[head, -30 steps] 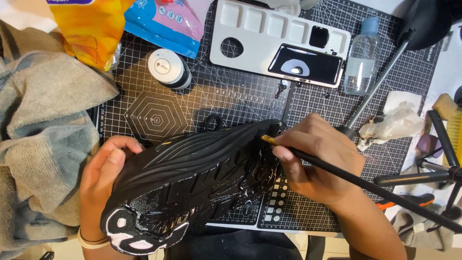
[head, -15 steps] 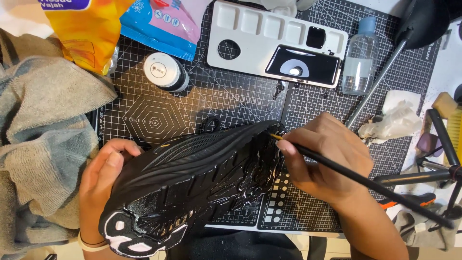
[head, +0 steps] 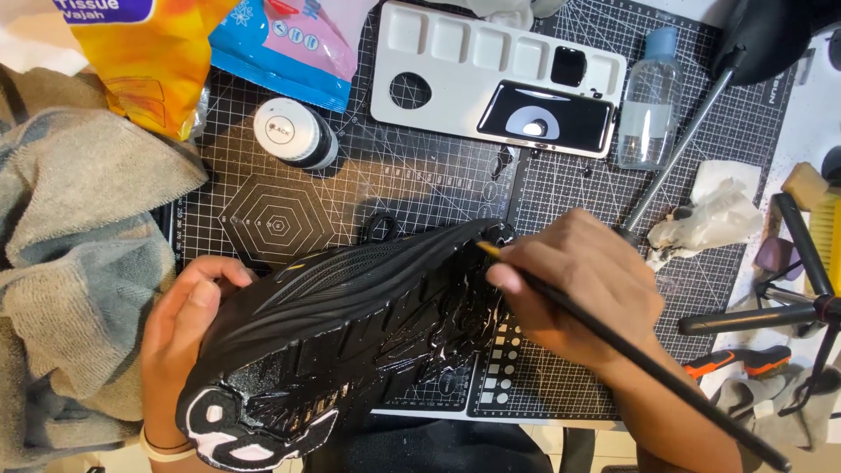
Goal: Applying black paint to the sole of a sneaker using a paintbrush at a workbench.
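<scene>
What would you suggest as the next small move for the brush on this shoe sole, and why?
Probably work the paintbrush in the right hand down the sole of the shoe toward the heel. The tip sits at the toe end, where the sole is glossy black, while white patches show at the heel. The left hand steadies the shoe.

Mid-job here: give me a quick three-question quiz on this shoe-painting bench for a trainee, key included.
1. Which hand holds the brush?
2. True or false: the shoe lies with its sole turned up toward the camera.
3. What stands just right of the white palette on the cutting mat?
A. a clear bottle with a blue cap
B. a red mug
C. a roll of tape

Key
1. The right hand; the left hand steadies the shoe at its heel end.
2. True; the sole is glossy black, with white left at the heel.
3. A, the clear bottle.
</scene>
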